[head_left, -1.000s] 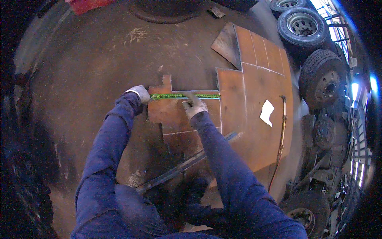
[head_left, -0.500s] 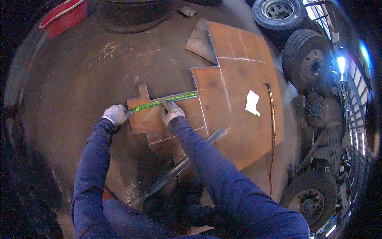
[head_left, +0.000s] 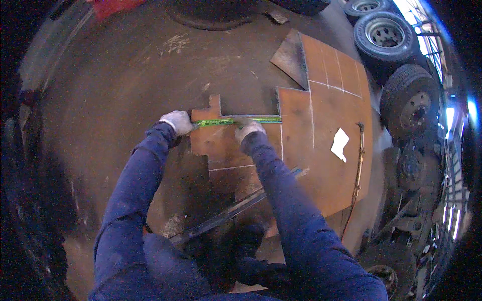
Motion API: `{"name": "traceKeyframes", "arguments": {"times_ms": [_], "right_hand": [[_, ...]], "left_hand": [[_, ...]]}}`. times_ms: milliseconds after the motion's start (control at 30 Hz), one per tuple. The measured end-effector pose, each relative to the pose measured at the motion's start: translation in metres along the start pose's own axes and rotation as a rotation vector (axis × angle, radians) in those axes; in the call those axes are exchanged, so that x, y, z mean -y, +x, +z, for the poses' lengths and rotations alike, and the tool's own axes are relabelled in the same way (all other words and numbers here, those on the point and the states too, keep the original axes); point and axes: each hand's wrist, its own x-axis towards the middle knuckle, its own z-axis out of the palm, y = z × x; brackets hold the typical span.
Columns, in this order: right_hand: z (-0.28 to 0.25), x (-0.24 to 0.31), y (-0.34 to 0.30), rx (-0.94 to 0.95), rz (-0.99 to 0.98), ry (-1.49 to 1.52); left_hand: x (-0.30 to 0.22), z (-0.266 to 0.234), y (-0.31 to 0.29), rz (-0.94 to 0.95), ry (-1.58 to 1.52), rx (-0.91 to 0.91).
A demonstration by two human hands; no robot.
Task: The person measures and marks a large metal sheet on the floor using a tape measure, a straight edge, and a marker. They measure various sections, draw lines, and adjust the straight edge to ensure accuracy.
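A bright green-yellow tape measure [head_left: 213, 122] lies stretched across a rust-brown steel plate [head_left: 329, 170], along the edge of a rectangular notch. At its left end, just off the plate's edge, my gloved left hand [head_left: 176, 122] is closed round it; any case is hidden in the glove. Partway along, my gloved right hand [head_left: 249, 131] grips the tape against the plate, its fingertips partly hidden. Thin white chalk lines cross the plate, one of them near the tape's right end. Below my right hand, a long dark metal bar [head_left: 236, 208] lies slantwise over the plate's near side.
A white paper-like cut-out [head_left: 340, 143] and a brass-coloured cutting torch [head_left: 359, 160] with a reddish hose [head_left: 346, 226] rest on the plate's right part. Large truck wheels [head_left: 385, 36] line the right side. A red tub [head_left: 113, 6] stands at the far left.
The view has shifted, so the plate and my hands appear farther right and the tape looks more level. Both hands stay on the tape.
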Motion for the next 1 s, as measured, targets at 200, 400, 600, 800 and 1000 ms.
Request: {"name": "traceKeyframes", "arguments": {"times_ms": [200,400,600,800,1000], "right_hand": [[-0.018,0.042,0.039,0.073,-0.070,0.027],[0.024,0.052,0.076,0.172,-0.158,0.071],[0.031,0.043,0.095,0.289,-0.079,0.125],[0.033,0.035,0.107,0.303,-0.104,0.062],[0.021,0.061,0.094,0.279,-0.163,-0.142]], "left_hand": [[-0.012,-0.003,-0.005,-0.098,-0.022,-0.009],[-0.008,-0.001,-0.002,-0.147,-0.042,0.023],[-0.006,0.005,0.005,-0.171,-0.044,0.030],[-0.012,-0.001,0.004,-0.150,-0.051,0.024],[-0.012,-0.007,-0.004,-0.180,-0.048,0.068]]}}
